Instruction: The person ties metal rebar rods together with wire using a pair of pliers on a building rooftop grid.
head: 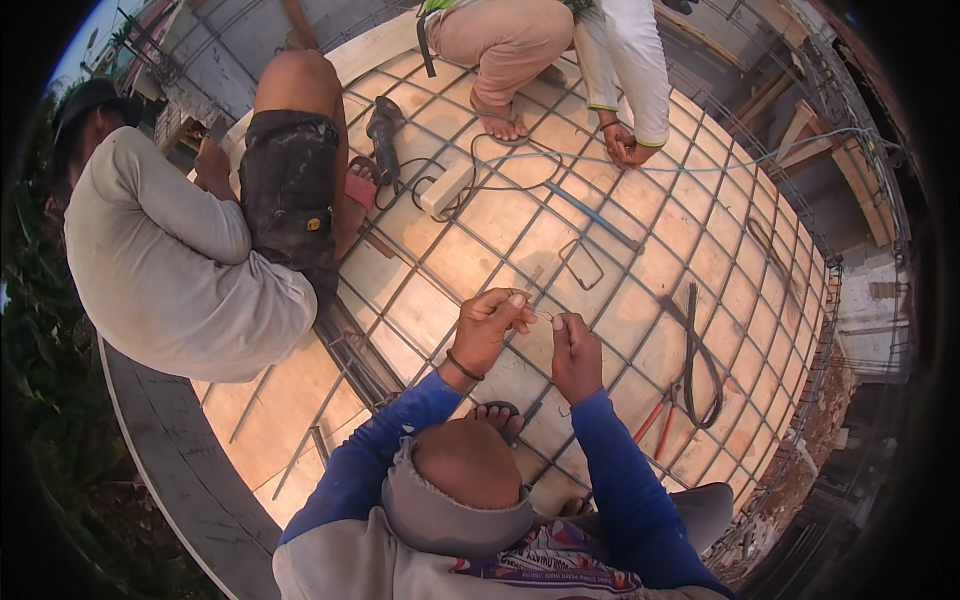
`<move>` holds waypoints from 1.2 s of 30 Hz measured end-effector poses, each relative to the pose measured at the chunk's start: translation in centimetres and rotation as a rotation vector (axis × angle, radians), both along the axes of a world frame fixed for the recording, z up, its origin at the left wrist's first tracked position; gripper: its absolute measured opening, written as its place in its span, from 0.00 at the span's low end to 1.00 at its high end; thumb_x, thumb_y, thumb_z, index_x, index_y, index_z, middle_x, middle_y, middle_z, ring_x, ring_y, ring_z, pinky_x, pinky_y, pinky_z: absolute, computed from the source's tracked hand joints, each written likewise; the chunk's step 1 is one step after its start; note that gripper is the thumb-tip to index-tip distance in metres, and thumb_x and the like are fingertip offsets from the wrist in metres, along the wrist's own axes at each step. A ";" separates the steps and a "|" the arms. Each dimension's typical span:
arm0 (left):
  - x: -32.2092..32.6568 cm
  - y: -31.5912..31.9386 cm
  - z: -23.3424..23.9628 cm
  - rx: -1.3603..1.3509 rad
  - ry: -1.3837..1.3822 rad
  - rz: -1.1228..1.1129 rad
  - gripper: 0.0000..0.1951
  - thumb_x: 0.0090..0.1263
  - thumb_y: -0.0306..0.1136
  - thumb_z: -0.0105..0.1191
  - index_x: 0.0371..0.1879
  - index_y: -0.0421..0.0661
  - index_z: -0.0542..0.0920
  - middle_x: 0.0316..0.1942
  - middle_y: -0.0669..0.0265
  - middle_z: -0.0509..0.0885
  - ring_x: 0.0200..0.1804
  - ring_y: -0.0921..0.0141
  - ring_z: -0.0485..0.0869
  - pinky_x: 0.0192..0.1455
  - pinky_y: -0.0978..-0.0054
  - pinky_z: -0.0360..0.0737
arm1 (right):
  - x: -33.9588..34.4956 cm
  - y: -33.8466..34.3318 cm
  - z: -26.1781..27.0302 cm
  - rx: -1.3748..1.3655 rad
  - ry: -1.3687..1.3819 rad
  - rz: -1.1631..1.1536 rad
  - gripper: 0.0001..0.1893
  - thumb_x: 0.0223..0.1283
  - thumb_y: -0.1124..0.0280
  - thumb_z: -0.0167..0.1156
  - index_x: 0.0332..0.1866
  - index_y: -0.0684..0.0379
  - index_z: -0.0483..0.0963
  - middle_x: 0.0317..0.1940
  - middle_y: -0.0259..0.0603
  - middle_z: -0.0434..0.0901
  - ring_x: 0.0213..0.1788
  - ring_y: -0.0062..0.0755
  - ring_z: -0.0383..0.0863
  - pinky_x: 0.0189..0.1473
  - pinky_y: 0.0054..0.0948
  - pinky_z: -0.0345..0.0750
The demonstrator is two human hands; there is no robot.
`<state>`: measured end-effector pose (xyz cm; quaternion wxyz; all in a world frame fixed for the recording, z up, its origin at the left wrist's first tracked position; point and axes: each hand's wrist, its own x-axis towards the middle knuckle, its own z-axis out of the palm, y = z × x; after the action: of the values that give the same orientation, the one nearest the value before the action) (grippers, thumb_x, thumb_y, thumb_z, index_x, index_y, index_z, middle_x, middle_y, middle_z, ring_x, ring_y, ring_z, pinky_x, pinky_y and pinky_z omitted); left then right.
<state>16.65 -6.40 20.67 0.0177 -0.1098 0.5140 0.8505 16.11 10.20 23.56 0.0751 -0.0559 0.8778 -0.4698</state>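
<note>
Between finger and thumb, my left hand (pixel 489 328) grips one end of a thin piece of tie wire (pixel 543 313). The other end is pinched in my right hand (pixel 576 355), a short way to the right. Both hands are raised above a mat of steel rebar (pixel 630 289) crossed into a grid over plywood formwork (pixel 469 259). To the right of my right hand, a looped bundle of tie wire (pixel 705 367) lies on the mat. Pincers with red handles (pixel 661 421) rest beside the bundle.
A crouching co-worker (pixel 176 255) is at left, another (pixel 517 37) at the top. Ahead lie an angle grinder (pixel 385 142), a white power strip (pixel 448 189), a blue bar (pixel 592 215) and a bent rebar stirrup (pixel 583 264). A blue string (pixel 720 169) crosses the mat.
</note>
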 end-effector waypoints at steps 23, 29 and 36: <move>-0.9 -2.0 5.4 -0.023 0.196 -0.043 0.13 0.76 0.37 0.54 0.39 0.38 0.82 0.21 0.69 0.79 0.26 0.78 0.76 0.36 0.80 0.74 | -0.6 0.0 4.3 -0.312 -0.123 0.084 0.13 0.76 0.64 0.48 0.39 0.63 0.71 0.19 0.38 0.70 0.20 0.28 0.69 0.27 0.30 0.66; -0.5 -3.2 4.2 0.167 0.081 0.011 0.11 0.76 0.35 0.53 0.37 0.39 0.81 0.22 0.68 0.79 0.26 0.77 0.76 0.33 0.79 0.73 | 1.4 0.2 6.8 -0.613 -0.362 0.164 0.13 0.76 0.64 0.47 0.41 0.64 0.72 0.18 0.43 0.72 0.17 0.33 0.70 0.24 0.30 0.66; -0.5 -2.9 2.3 -0.053 0.128 0.033 0.12 0.76 0.37 0.54 0.39 0.38 0.81 0.24 0.66 0.80 0.27 0.77 0.77 0.31 0.79 0.72 | 0.9 -1.0 1.5 -0.038 -0.087 0.404 0.09 0.74 0.70 0.48 0.46 0.63 0.73 0.21 0.47 0.77 0.24 0.44 0.80 0.31 0.38 0.74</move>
<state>16.14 -9.35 22.96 -0.0324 -0.0640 0.5345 0.8421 17.00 9.18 25.03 0.2047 -0.2116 0.8357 -0.4636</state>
